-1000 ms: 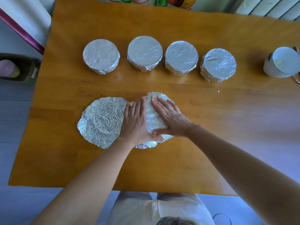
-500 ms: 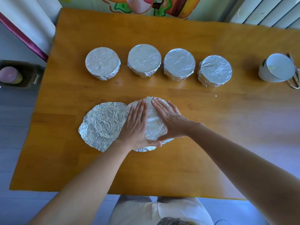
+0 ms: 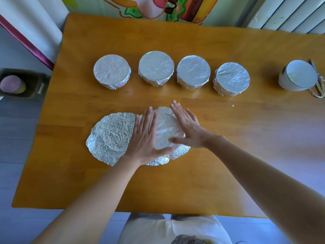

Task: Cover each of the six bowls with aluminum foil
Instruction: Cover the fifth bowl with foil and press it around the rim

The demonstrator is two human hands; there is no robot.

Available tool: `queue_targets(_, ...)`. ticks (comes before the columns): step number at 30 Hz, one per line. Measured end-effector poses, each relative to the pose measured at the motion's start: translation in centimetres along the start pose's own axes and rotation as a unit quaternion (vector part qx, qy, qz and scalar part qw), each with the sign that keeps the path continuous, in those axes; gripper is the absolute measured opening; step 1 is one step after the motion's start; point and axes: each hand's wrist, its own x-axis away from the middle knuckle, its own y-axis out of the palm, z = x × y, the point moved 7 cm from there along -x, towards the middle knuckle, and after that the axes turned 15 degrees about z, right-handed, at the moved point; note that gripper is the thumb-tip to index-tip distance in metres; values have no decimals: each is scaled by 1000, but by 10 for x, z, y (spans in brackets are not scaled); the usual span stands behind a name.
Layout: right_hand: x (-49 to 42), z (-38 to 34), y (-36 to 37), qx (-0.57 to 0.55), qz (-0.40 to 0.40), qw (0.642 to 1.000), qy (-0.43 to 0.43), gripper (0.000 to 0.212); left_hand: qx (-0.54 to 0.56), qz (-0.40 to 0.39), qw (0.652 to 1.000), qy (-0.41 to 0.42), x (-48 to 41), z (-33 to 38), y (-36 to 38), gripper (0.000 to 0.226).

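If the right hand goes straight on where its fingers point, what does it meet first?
Probably the second covered bowl from the left in the back row; the right hand may be too high, since depth is unclear.

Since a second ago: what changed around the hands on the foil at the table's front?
The right hand slid rightward, motion-blurred, opening a gap to the left hand and baring the top of the domed silver foil between them. The left hand barely shifted. Both lie flat, gripping nothing. Unchanged: four foil-covered bowls in the back row, loose crumpled foil sheet, white cup.
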Motion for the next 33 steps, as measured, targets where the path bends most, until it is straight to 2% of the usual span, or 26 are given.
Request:
queue_targets(3,5,-3,-17,-90,155,983,41,68,19,68,997,-26,-2,4,-7,110)
queue_targets(5,8,-8,-10,-116,202,971,53,58,-1,79,996,-36,-2,9,-2,107)
queue_targets(10,2,-9,27,-122,203,966,100,57,-88,21,995,-38,1,13,26,123)
queue_targets(22,5,19,37,-207,284,919,179,35,-64,58,995,-42,1,8,30,124)
queue_targets(33,13,30,52,-362,289,825,323,35,-39,109,993,-25,2,7,31,116)
